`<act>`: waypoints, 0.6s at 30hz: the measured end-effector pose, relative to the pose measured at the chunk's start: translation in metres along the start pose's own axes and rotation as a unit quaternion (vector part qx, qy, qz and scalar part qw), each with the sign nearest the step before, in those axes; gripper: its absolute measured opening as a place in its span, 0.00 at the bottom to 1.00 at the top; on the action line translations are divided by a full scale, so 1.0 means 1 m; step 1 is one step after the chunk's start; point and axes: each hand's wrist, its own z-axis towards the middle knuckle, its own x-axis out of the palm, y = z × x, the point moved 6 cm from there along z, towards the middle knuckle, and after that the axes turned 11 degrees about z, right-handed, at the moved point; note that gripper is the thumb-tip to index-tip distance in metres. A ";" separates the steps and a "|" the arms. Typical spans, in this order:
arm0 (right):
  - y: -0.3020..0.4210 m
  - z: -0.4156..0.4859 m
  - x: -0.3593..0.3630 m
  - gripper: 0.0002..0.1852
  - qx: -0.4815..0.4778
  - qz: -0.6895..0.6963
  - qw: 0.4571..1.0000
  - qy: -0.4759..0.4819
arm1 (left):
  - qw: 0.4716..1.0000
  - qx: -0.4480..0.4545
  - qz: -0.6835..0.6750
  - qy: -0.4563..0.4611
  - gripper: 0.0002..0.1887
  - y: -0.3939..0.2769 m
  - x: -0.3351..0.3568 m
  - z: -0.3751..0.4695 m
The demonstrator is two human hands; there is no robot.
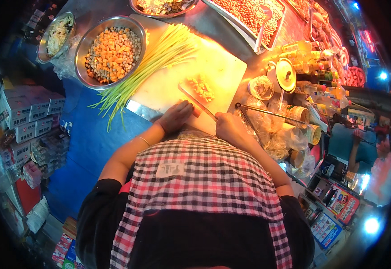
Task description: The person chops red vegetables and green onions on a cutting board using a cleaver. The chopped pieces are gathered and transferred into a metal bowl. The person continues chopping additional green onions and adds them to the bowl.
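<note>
My right hand (230, 129) is closed round the handle of a kitchen knife (198, 102), whose blade lies across the white cutting board (229, 70). Left of the blade, my left hand (176, 116) presses with bent fingers on an orange piece of food (196, 111), partly hidden by the fingers. A small heap of diced orange-yellow pieces (202, 89) sits just beyond the knife. Long green stalks (155, 57) lie over the board's left part and hang past its edge. Beside them stands a steel bowl (77, 64) of orange cubes and small round pale pieces.
A smaller bowl (40, 55) with pale shreds stands far left, another bowl (168, 16) at the top. Beyond the board is a tray of peanuts (229, 20) with a scoop. Bottles (294, 55), jars (298, 114), plastic bags and a lidded pot (286, 74) crowd the right.
</note>
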 end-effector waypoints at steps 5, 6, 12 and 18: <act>-0.001 0.001 0.003 0.09 0.024 -0.034 0.998 0.045 | 0.999 0.035 0.009 -0.031 0.23 0.002 0.001 0.001; 0.000 0.002 0.003 0.09 0.023 -0.038 0.997 0.057 | 0.998 0.042 0.023 -0.040 0.23 0.003 0.001 -0.001; -0.007 0.016 0.011 0.11 0.090 -0.059 0.985 0.134 | 0.984 0.102 0.141 -0.048 0.22 0.003 0.012 -0.008; 0.003 0.035 0.027 0.13 0.038 -0.103 0.986 0.128 | 0.997 0.056 -0.021 -0.056 0.25 0.009 0.002 -0.011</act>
